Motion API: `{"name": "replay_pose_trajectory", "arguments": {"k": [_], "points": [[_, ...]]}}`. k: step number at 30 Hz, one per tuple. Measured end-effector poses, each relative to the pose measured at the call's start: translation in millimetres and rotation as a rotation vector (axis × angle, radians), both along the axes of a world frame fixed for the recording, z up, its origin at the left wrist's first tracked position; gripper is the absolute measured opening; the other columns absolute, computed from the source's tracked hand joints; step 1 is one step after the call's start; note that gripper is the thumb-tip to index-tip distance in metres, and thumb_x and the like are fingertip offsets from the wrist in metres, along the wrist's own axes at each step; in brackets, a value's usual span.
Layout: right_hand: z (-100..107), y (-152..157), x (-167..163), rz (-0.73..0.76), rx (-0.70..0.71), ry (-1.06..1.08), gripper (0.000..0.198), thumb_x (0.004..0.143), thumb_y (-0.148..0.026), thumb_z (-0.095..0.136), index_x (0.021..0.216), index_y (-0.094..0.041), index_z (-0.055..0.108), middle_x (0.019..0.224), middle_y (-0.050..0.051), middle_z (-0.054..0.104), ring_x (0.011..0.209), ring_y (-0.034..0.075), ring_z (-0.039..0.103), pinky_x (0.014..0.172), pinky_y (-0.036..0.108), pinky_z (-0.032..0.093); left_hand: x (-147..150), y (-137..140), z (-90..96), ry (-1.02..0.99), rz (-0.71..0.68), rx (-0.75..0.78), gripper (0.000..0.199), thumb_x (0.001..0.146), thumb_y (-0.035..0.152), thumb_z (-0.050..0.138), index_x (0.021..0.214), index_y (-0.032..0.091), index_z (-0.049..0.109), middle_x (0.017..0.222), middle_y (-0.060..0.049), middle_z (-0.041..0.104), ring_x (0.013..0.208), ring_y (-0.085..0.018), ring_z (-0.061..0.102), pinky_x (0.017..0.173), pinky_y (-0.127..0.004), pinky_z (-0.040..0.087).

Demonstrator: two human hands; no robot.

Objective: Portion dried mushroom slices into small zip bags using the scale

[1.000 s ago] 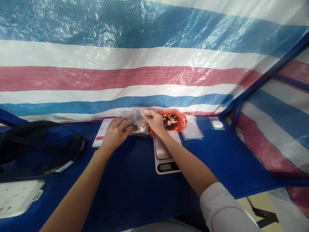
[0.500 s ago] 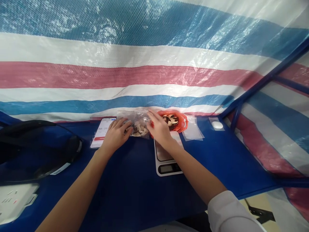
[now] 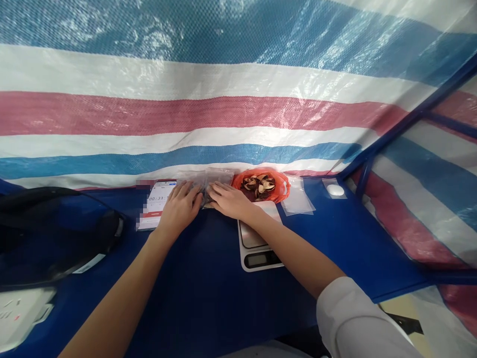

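Observation:
Clear plastic bags point(image 3: 219, 176) with pale dried pieces inside lie against the striped sheet at the table's back. My left hand point(image 3: 182, 203) rests on the left part of the bags with its fingers stretched out. On their right part lies my right hand point(image 3: 228, 200), palm down, fingers extended; the two hands nearly meet and cover most of the contents. Below my right forearm stands a white kitchen scale point(image 3: 257, 243), partly hidden by the arm. An open red plastic bag point(image 3: 283, 189) of dark-edged dried slices point(image 3: 261, 185) sits behind the scale.
A phone point(image 3: 158, 204) showing a timer lies left of my left hand. Flat clear bags point(image 3: 299, 196) lie right of the red bag, and a small packet with a white round item point(image 3: 335, 190) is farther right. At left are a black strapped object point(image 3: 108, 233) and a power strip point(image 3: 22, 313).
My right hand has moved left and down, away from the red bag's edge and onto the clear bags, uncovering the dried slices. My left hand stays on the bags.

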State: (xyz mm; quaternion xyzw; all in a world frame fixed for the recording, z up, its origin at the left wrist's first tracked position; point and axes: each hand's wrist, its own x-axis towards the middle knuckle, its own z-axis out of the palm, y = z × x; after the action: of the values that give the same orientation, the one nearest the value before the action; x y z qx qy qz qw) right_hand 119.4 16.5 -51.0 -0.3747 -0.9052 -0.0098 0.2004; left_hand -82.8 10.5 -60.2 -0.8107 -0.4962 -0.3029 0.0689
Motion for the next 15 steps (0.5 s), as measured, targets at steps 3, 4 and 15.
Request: {"name": "replay_pose_trajectory", "arguments": {"k": [3,4,15], "points": [[-3.1,10.0,2.1,0.036,0.020,-0.014,0.038,0.102,-0.029,0.053,0.133,-0.010,0.062,0.143,0.019,0.060,0.139,0.029,0.053,0.119,0.043,0.040,1.0,1.2,-1.1,0.001,-0.008,0.005,0.039,0.101,0.034,0.041,0.120,0.014,0.069,0.131,-0.019,0.065,0.132,-0.036,0.054,0.113,-0.056,0.044],[-3.9,12.6,2.3,0.046,0.027,-0.014,0.037,0.101,-0.030,0.054,0.133,-0.012,0.062,0.143,0.017,0.061,0.139,0.028,0.054,0.119,0.042,0.040,1.3,1.8,-1.6,-0.002,-0.010,0.009,0.039,0.100,0.033,0.041,0.120,0.014,0.069,0.131,-0.019,0.065,0.133,-0.036,0.054,0.114,-0.056,0.043],[10.3,1.1,5.6,0.069,0.081,0.027,0.032,0.102,-0.027,0.050,0.122,-0.012,0.070,0.138,0.015,0.066,0.138,0.030,0.054,0.121,0.045,0.038,7.3,-5.3,8.7,-0.001,0.032,0.026,0.040,0.101,0.036,0.041,0.118,0.015,0.070,0.130,-0.019,0.067,0.132,-0.037,0.055,0.113,-0.058,0.042]]}}
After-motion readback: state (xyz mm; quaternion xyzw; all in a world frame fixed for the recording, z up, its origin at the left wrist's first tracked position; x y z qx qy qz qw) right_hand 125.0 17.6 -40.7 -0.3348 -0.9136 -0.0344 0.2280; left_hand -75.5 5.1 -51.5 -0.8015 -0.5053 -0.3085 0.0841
